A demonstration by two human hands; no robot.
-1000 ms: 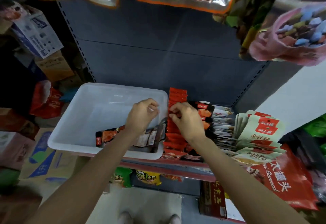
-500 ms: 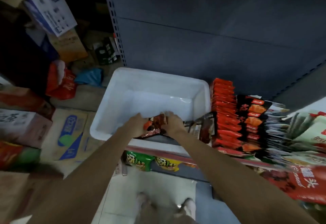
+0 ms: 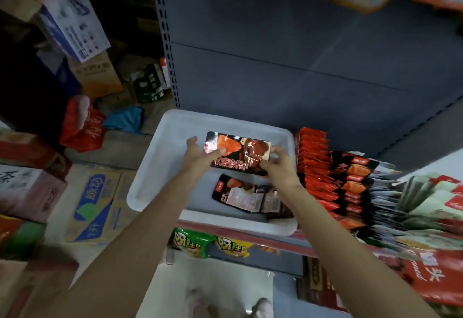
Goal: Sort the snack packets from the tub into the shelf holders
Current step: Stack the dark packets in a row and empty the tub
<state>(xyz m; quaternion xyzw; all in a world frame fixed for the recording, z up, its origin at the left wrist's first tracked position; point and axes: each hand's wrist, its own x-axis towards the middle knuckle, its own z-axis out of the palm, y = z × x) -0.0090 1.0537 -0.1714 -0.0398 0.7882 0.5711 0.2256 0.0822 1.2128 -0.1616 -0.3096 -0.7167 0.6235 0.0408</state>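
A white plastic tub (image 3: 160, 167) sits on the shelf edge. Above it I hold a black and orange snack packet (image 3: 238, 152) flat between both hands. My left hand (image 3: 198, 155) grips its left end with the thumb on top. My right hand (image 3: 278, 167) pinches its right end. More packets of the same kind (image 3: 248, 196) lie in the tub's near right corner. To the right, rows of red packets (image 3: 313, 157) and black and orange packets (image 3: 355, 175) stand in the shelf holders.
The grey shelf back panel (image 3: 300, 67) rises behind the tub. Green and white packets (image 3: 431, 200) fill holders further right. Cardboard boxes (image 3: 95, 202) and a red bag (image 3: 82, 124) crowd the floor at left. Snack bags (image 3: 193, 242) hang below the shelf.
Both hands dropped from the red packet row into the tub, took a packet there, and have now lifted it up above the tub. The camera swung left.
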